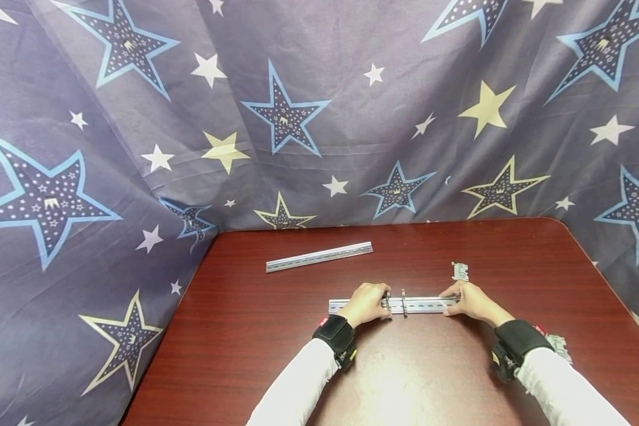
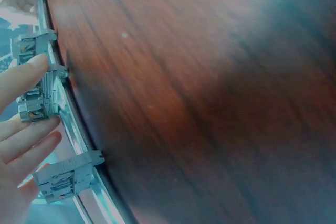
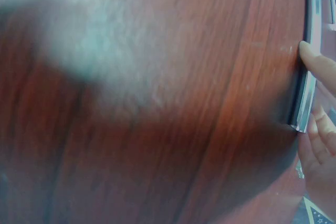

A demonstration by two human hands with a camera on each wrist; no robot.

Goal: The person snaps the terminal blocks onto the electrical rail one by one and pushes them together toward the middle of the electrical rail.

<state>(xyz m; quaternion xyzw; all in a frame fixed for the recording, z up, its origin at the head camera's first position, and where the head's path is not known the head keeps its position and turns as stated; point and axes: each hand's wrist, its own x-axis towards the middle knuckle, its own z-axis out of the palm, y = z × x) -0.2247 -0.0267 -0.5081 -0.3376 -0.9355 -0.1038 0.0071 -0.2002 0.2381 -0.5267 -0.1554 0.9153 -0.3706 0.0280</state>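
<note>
Head view, lower centre: our left hand [image 1: 366, 303] is pinching a block [image 2: 34, 109], right hand [image 1: 475, 303] the rail [image 1: 423, 305], likely stiff, best edge-held.

Bright, smooth metal rail [image 1: 425, 302] gleaming in the right fingers [image 3: 320, 142] — matt, plastic-looking blocks [image 2: 68, 176] at the left fingers [image 2: 23, 148] — glossy wood-grain tabletop [image 1: 234, 343] beneath them, creased matt cloth [image 1: 341, 142] beyond!

A reddish-brown wood-grained table [image 1: 234, 331] spreads beneath the grip and to both sides, glare shining on the near side. Beyond the grip and off to its left, a spare slotted rail [image 1: 319, 257] lies aslant. Farther back hangs a purplish-grey cloth [image 1: 319, 47] printed with blue-edged, yellow and white stars.
</note>
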